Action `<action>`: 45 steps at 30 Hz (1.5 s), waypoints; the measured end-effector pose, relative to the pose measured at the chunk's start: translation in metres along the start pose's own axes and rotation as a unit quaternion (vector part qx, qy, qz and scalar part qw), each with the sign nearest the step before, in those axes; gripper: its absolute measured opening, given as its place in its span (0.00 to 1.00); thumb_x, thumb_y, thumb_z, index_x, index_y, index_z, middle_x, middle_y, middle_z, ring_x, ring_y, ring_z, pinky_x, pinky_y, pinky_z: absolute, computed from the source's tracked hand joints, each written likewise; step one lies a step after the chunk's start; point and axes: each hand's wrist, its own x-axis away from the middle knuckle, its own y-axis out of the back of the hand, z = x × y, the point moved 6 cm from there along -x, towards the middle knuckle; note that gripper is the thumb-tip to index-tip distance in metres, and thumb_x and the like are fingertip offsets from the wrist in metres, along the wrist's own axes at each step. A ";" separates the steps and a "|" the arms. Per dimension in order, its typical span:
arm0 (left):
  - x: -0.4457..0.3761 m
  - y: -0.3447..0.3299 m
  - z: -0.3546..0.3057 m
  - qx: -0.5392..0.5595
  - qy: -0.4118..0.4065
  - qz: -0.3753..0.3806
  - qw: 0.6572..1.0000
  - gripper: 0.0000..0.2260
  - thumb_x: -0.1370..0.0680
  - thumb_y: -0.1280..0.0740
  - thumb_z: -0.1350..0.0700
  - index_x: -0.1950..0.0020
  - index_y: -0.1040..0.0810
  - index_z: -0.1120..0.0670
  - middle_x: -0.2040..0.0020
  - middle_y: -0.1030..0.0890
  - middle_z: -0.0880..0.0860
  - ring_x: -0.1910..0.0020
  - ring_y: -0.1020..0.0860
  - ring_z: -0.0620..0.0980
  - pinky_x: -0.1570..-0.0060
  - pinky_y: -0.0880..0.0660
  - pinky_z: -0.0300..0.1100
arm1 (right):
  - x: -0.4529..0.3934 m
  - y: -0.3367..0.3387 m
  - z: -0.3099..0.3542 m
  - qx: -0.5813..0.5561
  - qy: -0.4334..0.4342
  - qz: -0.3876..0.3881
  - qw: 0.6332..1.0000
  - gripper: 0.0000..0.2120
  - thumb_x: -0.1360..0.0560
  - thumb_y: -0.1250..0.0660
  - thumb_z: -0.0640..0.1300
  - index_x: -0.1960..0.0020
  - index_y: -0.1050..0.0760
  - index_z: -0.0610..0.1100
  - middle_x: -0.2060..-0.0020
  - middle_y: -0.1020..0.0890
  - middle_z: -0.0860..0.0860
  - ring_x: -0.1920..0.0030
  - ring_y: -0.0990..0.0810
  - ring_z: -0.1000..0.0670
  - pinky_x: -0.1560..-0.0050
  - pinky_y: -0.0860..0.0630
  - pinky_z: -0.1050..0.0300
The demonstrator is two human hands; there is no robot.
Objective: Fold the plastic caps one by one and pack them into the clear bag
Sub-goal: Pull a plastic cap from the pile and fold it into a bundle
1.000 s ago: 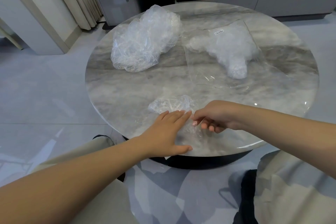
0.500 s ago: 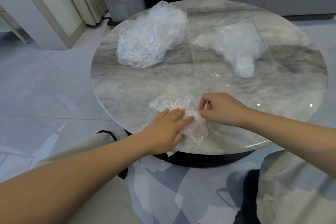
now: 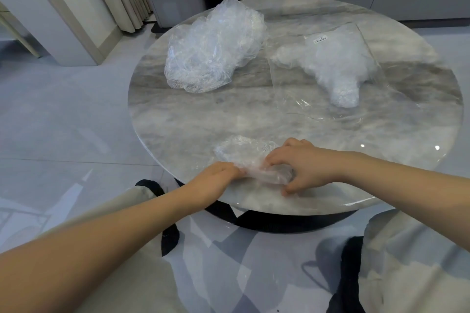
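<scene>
Both hands, left (image 3: 218, 178) and right (image 3: 305, 165), grip one cap (image 3: 250, 160) mid-fold on the counter (image 3: 178, 122); the bag (image 3: 330, 71) looks part-filled, a pile (image 3: 213, 48) remains.

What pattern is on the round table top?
Grey and white marbling, glossy, on the round table top; seen in the head view.

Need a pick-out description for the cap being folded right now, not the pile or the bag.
Start at the round marble table and go to its near edge. The cap being folded is the small crumpled clear plastic piece gripped between the left hand and right hand. Unlike the loose pile of caps and the clear bag farther back, it alone is in the hands.
</scene>
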 end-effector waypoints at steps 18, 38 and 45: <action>-0.002 0.014 -0.026 -0.344 -0.196 -0.201 0.896 0.21 0.23 0.39 0.53 0.31 0.30 0.57 0.35 0.29 0.54 0.35 0.32 0.51 0.35 0.36 0.43 | -0.030 0.004 -0.011 -0.174 -0.192 -0.058 0.964 0.23 0.23 0.36 0.52 0.73 0.34 0.43 0.76 0.29 0.49 0.74 0.31 0.51 0.70 0.36 0.61; -0.029 -0.012 0.002 -0.483 -0.130 -0.013 0.866 0.23 0.18 0.47 0.53 0.22 0.46 0.49 0.22 0.50 0.49 0.23 0.53 0.44 0.26 0.60 0.44 | -0.004 0.000 0.015 0.176 0.047 -0.184 0.966 0.18 0.26 0.40 0.56 0.40 0.26 0.50 0.50 0.21 0.55 0.44 0.30 0.52 0.43 0.40 0.58; -0.024 -0.001 -0.006 -0.309 -0.125 -0.129 0.934 0.15 0.20 0.42 0.50 0.55 0.20 0.57 0.52 0.22 0.52 0.50 0.27 0.50 0.46 0.35 0.42 | 0.003 0.015 0.002 -0.035 -0.062 -0.197 0.978 0.08 0.25 0.40 0.45 0.60 0.27 0.44 0.70 0.30 0.54 0.61 0.28 0.47 0.67 0.38 0.56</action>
